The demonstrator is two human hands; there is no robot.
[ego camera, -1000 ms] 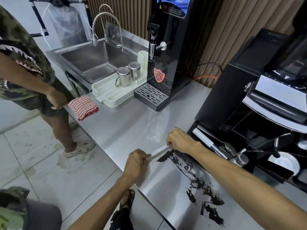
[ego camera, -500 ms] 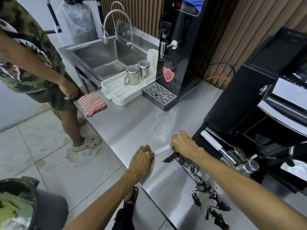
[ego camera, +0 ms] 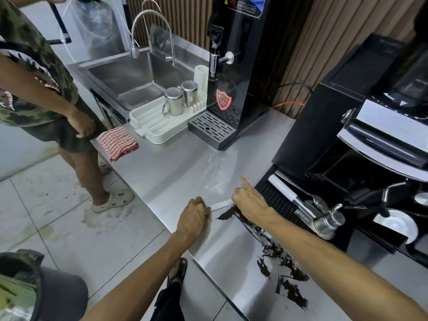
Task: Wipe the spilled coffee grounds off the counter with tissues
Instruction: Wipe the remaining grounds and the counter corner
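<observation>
Coffee grounds [ego camera: 290,291] smear the counter [ego camera: 176,172] at lower centre; a white tissue [ego camera: 221,205] stretches between left hand [ego camera: 193,218] and right hand [ego camera: 249,201], both curled onto its ends.

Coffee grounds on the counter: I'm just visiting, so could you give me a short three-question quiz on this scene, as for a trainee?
1. True or false: the left hand and right hand hold one tissue stretched between them.
2. Where do the coffee grounds lie? A in the sink; B on the counter; C on the checked cloth.
3. How many steel mugs stand on the white tray?

Key: 1 true; 2 B; 3 two.
</observation>
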